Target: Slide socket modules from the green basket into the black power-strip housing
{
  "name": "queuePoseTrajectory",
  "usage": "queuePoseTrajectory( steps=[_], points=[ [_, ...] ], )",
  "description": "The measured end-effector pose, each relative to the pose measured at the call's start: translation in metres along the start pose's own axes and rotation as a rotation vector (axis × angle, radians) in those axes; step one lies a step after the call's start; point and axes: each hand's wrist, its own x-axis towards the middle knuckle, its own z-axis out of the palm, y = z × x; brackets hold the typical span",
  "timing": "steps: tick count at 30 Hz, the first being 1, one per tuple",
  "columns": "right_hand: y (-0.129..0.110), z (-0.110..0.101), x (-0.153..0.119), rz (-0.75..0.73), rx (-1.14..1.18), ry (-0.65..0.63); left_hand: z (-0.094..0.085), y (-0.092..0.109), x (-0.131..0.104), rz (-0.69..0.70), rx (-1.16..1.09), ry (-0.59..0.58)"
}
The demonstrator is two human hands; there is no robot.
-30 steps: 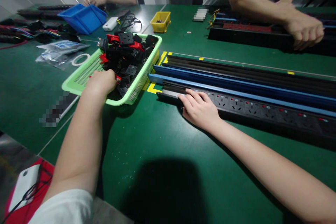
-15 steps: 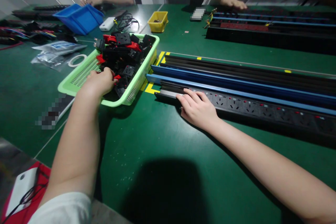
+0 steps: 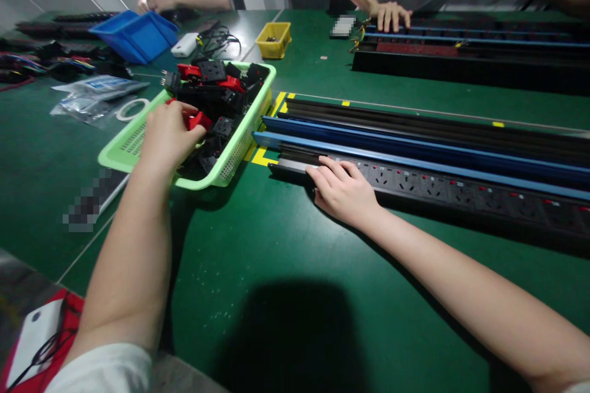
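Landmark: green basket (image 3: 234,158). Left hand (image 3: 166,135), above it: thumb and fingers pinched on red piece (image 3: 200,120), which we see raised since a moment ago, apparently now picked out. Right hand (image 3: 346,193), right of basket: fingers bent across socket strip (image 3: 431,187); gripping, we cannot tell.

The left hand (image 3: 166,135) pinches a red piece (image 3: 200,120) in the green basket (image 3: 115,161); the right hand (image 3: 348,193) rests on a black power strip (image 3: 431,186).
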Motion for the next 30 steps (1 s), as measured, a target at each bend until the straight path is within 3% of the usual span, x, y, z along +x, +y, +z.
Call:
queuePoseTrajectory(
  steps=[4,7,14,18,21,24,27,30],
  points=[
    [0.0,-0.001,0.0,0.004,0.017,-0.019,-0.006,0.022,-0.006,0.065,-0.188,0.283],
    [0.0,-0.001,0.001,0.008,0.036,-0.038,-0.01,0.045,-0.013,0.107,-0.4,0.375],
    [0.0,0.0,-0.001,0.002,0.033,-0.015,-0.012,0.081,-0.031,0.293,-0.84,0.336],
    [0.0,0.0,-0.001,0.005,0.046,-0.017,-0.008,0.087,-0.038,0.32,-0.964,0.175],
    [0.001,0.0,0.0,0.001,0.055,-0.02,0.01,0.096,-0.05,0.214,-1.089,0.136],
    [0.001,0.0,0.0,-0.002,0.062,-0.022,0.039,0.111,-0.072,0.072,-1.083,0.192],
    [0.0,-0.001,0.0,0.001,0.056,-0.03,0.069,0.126,-0.093,0.056,-0.987,0.27],
    [0.0,-0.001,0.0,-0.001,0.044,-0.027,0.085,0.13,-0.101,0.043,-0.907,0.338]
  ],
)
